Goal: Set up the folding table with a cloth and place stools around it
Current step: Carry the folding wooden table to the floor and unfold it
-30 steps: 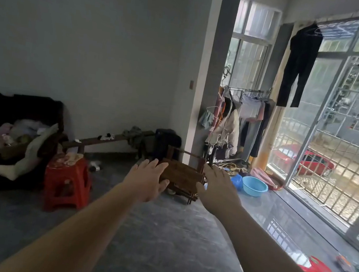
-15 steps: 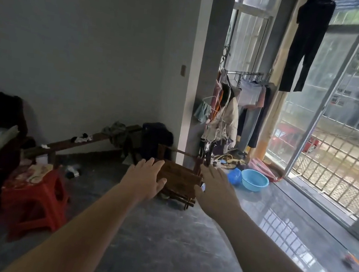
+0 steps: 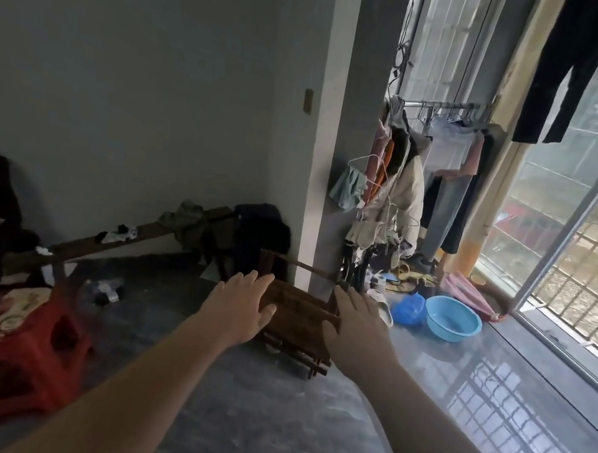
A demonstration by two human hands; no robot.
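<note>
A dark brown wooden folding table (image 3: pixel 297 308) lies folded on the grey floor by the foot of the pillar. Both my arms stretch out toward it. My left hand (image 3: pixel 240 304) is open with fingers straight, in front of the table's left end. My right hand (image 3: pixel 356 330) is open too, in front of its right end. I cannot tell whether either hand touches the wood. A red plastic stool (image 3: pixel 14 351) stands at the lower left with a patterned cloth (image 3: pixel 15 305) lying on its seat.
A blue basin (image 3: pixel 451 320) and a blue bag (image 3: pixel 408 309) sit right of the table. A clothes rack (image 3: pixel 424 174) stands behind the pillar (image 3: pixel 355 119). A low plank (image 3: pixel 126 240) with clothes runs along the wall. Barred sliding glass doors (image 3: pixel 594 244) fill the right.
The view has moved forward and turned right. The table, pillar and rack look larger and the red stool has slid to the lower left. Both hands stay outstretched and open.
</note>
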